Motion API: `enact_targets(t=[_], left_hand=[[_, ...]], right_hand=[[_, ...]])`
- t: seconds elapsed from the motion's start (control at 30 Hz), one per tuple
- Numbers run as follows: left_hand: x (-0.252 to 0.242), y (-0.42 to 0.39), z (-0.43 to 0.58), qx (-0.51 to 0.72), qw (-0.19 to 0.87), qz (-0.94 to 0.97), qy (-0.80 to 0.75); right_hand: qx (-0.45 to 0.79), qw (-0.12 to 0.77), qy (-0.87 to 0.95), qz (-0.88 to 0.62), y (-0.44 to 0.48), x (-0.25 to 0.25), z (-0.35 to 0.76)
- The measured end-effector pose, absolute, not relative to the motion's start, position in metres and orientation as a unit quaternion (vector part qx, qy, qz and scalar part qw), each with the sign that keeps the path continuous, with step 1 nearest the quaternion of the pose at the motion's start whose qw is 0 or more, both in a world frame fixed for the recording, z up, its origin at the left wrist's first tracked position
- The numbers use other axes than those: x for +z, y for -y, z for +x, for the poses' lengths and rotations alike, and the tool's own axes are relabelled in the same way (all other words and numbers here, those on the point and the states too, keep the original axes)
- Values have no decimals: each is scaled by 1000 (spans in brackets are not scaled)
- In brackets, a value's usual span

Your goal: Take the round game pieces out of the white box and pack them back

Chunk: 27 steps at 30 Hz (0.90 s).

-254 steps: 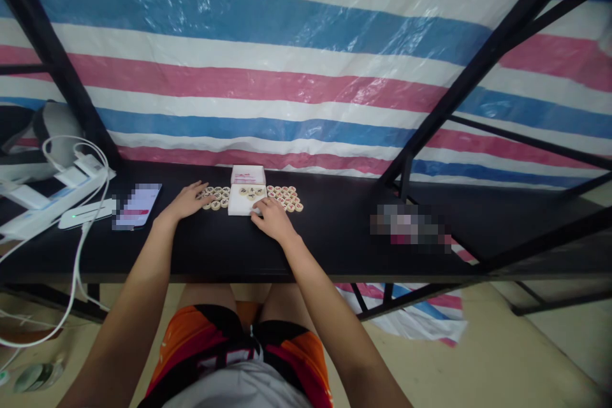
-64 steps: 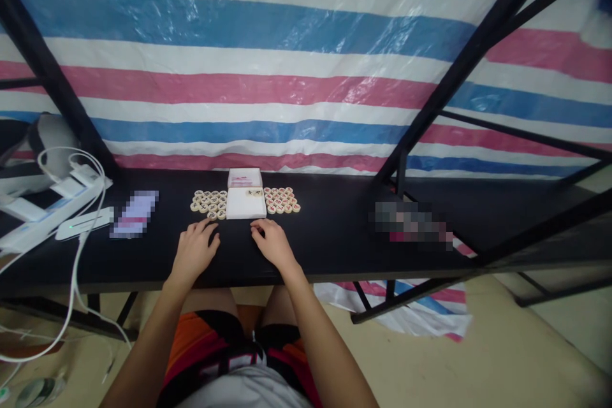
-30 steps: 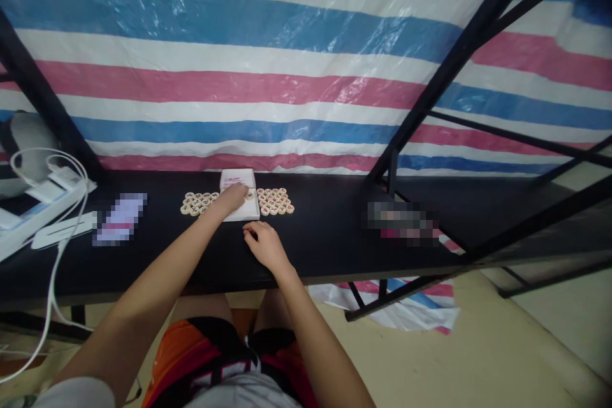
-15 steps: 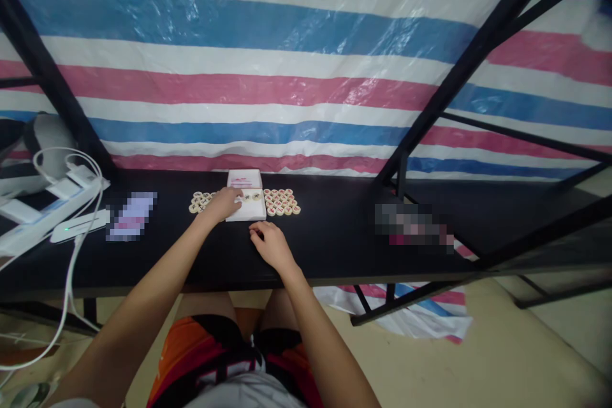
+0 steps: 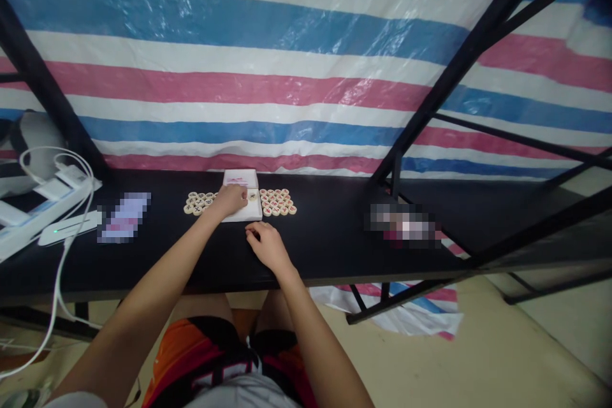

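My left hand (image 5: 233,199) reaches over a small white open box (image 5: 243,213), its fingers pinched together at a xiangqi piece that they mostly cover. Beside those fingertips, one round xiangqi piece (image 5: 252,196) with dark marking lies in the box. The lid (image 5: 240,178) stands tilted up at the back. Several dark-marked pieces (image 5: 196,203) sit in rows left of the box, partly behind my left hand. On the right are rows of red-marked pieces (image 5: 278,202). My right hand (image 5: 268,245) rests on the table in front of the box, fingers loosely bent, apart from the thumb, holding nothing.
The black table (image 5: 329,229) has metal frame posts at both sides. To the left lie a power strip with white cables (image 5: 52,204), a white device (image 5: 71,228) and a blurred flat item (image 5: 125,217). Another blurred item (image 5: 404,226) is at right. Striped sheeting (image 5: 248,89) hangs behind.
My left hand has moved right, further over the box, and covers a piece that showed before. My right hand stays in place. The whole view has shifted slightly.
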<state>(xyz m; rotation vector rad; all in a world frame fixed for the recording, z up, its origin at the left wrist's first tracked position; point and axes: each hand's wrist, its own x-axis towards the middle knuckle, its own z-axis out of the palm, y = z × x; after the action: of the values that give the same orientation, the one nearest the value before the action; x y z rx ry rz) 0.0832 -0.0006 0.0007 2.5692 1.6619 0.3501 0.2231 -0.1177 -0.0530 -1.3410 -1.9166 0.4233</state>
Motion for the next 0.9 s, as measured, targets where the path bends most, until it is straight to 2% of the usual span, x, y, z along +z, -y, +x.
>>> enact_targets(t=[0.1,0.23,0.53,0.9], left_hand=[[10,29,57,251,57,791,-556],[8,80,17,324,72,712,-619],[-40,112,-8,280,4,686,-671],[-48,115,-9,273,-34,702,-657]], right_hand=[[172,373,746,-524,118,-52,223],[175,374,747,-521,119,-50,223],[176,371,747,-523,119,-50,223],[175,379,747,-518,119,-51,224]])
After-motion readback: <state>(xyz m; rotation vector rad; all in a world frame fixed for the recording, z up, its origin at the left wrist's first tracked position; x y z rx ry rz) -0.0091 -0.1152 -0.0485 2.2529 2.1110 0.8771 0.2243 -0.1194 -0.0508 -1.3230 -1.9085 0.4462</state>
